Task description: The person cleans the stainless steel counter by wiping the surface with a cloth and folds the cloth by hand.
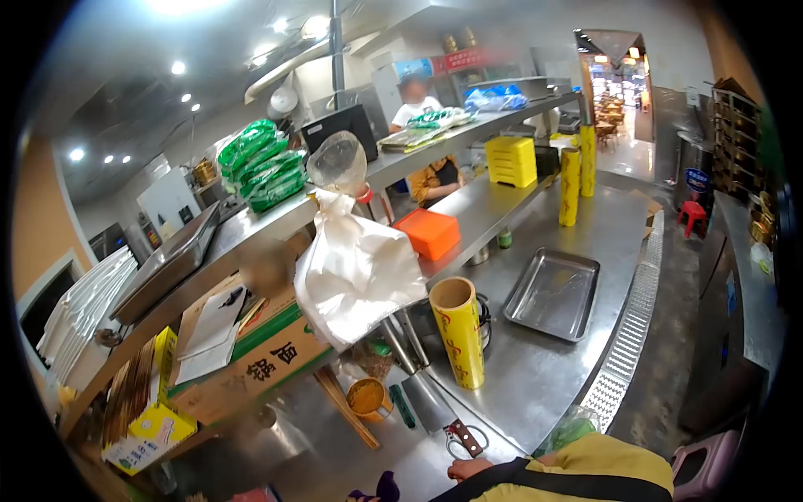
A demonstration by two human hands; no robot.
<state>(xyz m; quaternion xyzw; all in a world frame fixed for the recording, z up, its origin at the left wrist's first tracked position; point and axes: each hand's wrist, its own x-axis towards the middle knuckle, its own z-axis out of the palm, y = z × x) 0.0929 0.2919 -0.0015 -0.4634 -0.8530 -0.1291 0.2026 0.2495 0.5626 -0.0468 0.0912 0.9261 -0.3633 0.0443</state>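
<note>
Hand (460, 471) near the cleaver (433, 409) is mostly hidden by a black band (527, 477); whether it grips, I cannot tell.

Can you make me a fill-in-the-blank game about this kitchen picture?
1. Near the person's hand, the cleaver has a handle coloured ____.
2. By that handle lies a pair of ____.
3. The shiny packs piled beside the dark screen are mostly ____.
4. The tall roll nearest the hand is mostly ____.

Missing words: brown; scissors; green; yellow.
</note>
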